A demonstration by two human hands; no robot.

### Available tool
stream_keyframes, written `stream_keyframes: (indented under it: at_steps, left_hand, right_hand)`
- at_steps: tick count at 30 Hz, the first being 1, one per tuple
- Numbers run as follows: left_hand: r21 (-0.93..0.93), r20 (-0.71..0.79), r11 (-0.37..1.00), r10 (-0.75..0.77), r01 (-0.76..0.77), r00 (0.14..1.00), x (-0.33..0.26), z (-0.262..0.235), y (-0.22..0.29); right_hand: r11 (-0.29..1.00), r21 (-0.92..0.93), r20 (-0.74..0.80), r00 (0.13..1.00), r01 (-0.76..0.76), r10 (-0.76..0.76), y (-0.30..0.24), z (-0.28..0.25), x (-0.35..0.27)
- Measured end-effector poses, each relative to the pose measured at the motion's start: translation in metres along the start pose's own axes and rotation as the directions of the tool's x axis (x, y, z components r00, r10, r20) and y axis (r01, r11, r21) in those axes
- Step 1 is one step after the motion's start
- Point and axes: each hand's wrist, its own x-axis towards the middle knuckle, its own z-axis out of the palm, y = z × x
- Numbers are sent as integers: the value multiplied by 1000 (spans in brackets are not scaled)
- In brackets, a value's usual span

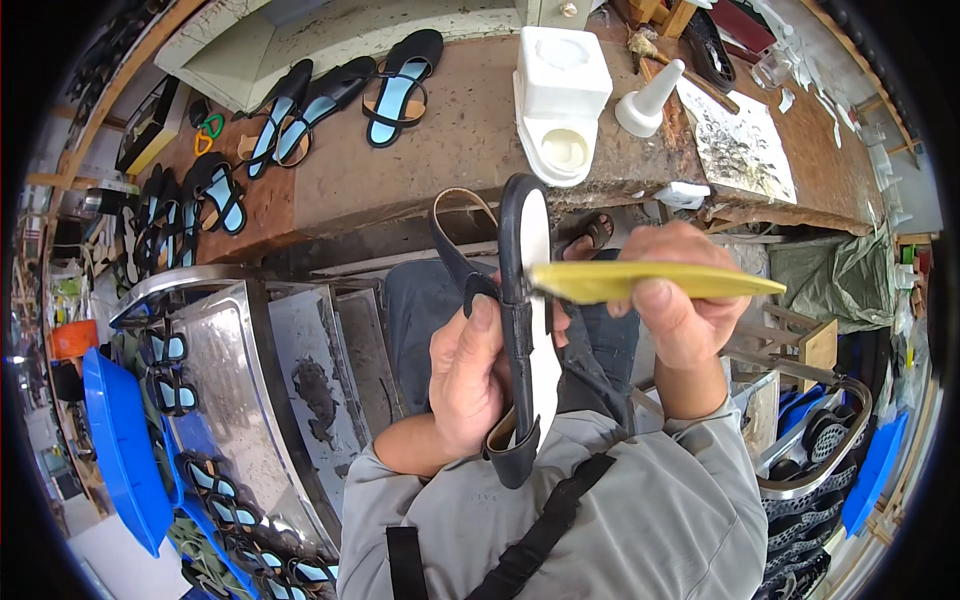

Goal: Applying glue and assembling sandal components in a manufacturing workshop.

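My left hand (468, 375) grips a black sandal (514, 270) in front of my chest. Its edge is turned up, with the white underside facing right and a strap loop standing out to the left. Fingers of that hand reach behind it. My right hand (685, 300) is closed on a flat yellow strip (640, 281), pinched between thumb and fingers. The strip's left end meets the sandal's white underside or lies just in front of it; I cannot tell which. What the strip is does not show.
On the brown workbench (450, 110) stand a white glue dispenser (566, 85) and a white cone-tipped bottle (648, 105). Black sandals with light-blue insoles (400, 95) lie at its left. A metal-edged cabinet (235, 370) flanks me on the left, a metal-railed rack (815, 485) on the right.
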Motion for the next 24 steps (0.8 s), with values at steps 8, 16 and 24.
stream_keyframes:
  at_steps: [8, 16, 24]
  left_hand:
    - [-9, -30, 998, -67, 67, 997, 17, -3, 5]
    - [111, -351, 992, 95, -59, 932, 73, -57, -17]
    - [27, -464, 999, 31, -20, 885, 121, -78, -25]
  right_hand:
    - [962, -170, 246, 955, 212, -167, 5, -18, 11]
    - [920, 107, -334, 858, -376, 390, 54, -52, 13]
    - [774, -466, -235, 903, -429, 359, 131, -70, 28]
